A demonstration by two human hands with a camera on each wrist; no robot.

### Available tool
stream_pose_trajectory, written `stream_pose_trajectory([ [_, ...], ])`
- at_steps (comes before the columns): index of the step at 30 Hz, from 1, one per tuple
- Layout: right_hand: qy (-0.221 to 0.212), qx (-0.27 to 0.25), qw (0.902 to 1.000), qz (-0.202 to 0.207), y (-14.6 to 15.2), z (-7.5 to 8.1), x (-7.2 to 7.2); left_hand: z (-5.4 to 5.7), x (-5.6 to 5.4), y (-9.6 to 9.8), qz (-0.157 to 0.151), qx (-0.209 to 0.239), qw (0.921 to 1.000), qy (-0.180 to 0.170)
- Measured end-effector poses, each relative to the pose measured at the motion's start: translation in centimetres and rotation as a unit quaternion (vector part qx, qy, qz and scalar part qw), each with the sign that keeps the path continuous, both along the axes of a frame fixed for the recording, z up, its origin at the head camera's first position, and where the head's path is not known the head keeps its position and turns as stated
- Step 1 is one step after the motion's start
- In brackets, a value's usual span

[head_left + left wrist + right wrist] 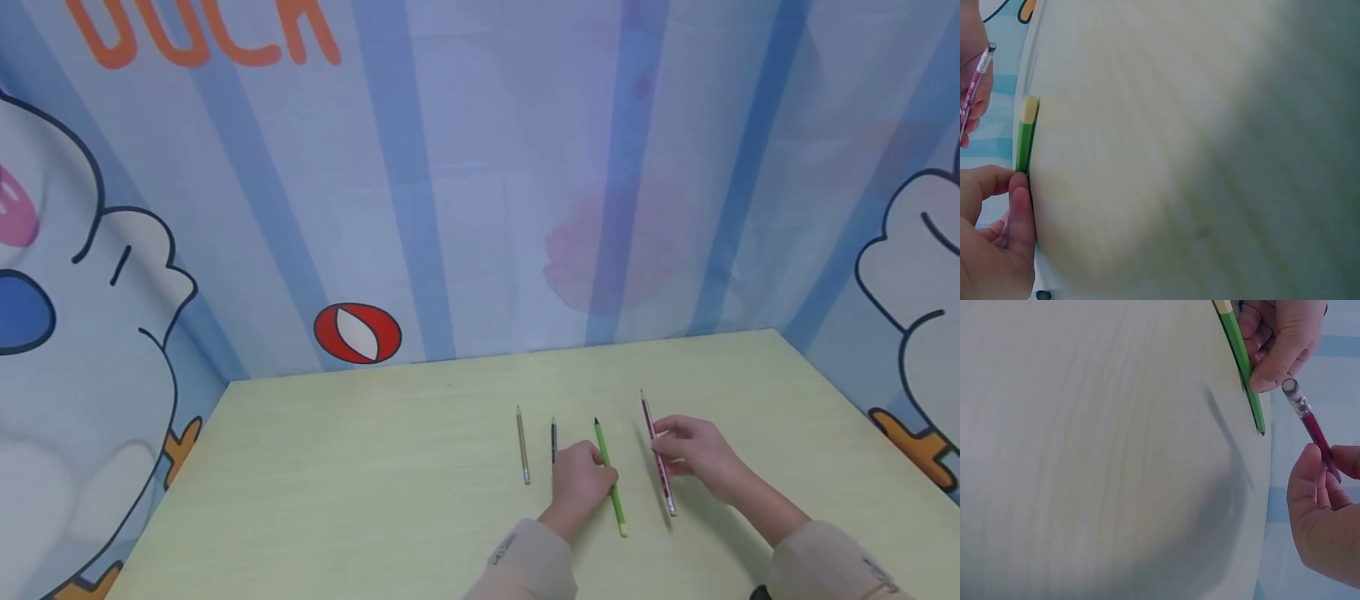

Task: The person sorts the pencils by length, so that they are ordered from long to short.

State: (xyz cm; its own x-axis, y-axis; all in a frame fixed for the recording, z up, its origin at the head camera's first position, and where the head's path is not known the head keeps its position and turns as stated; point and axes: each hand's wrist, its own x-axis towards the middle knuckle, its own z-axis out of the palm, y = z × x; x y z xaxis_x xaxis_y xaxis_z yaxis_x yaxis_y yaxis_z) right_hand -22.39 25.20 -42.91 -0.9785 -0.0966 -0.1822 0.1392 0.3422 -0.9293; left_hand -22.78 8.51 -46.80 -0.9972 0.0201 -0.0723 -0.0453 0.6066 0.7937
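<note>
A green pencil (617, 504) with a pale yellow end lies on the table, dark tip toward the back. My left hand (582, 482) pinches its middle between thumb and fingers; in the left wrist view the yellow end of the green pencil (1025, 140) points away from the fingertips. To the right, my right hand (701, 456) grips a dark red patterned pencil (666, 490) with a metal band and eraser. This red pencil (1315, 430) is raised, its shadow falling on the tabletop. A dark pencil (554, 435) lies partly hidden behind my left hand.
Farther left lies a gold-coloured pencil (522, 446), roughly in line with the others. The pale yellow table (337, 483) ends at a striped blue backdrop (495, 208) with cartoon figures, which stands along the back and both sides.
</note>
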Motion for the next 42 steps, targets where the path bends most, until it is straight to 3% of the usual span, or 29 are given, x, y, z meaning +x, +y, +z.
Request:
stream_pose_trajectory([
  [20,-0.005,-0.002,1.0000,0.002,-0.9,-1.0,-0.8,-0.1,0.1,0.0,0.008,0.015,0.9998,-0.014],
  [31,0.008,0.063,0.9980,0.000,-2.6,-1.9,-1.0,-0.1,0.1,-0.3,0.002,0.006,1.0000,0.005],
  [42,0.035,0.147,0.9885,-0.006,-3.8,-2.9,-0.6,-0.1,0.1,-0.2,-0.001,0.013,0.9999,-0.007],
])
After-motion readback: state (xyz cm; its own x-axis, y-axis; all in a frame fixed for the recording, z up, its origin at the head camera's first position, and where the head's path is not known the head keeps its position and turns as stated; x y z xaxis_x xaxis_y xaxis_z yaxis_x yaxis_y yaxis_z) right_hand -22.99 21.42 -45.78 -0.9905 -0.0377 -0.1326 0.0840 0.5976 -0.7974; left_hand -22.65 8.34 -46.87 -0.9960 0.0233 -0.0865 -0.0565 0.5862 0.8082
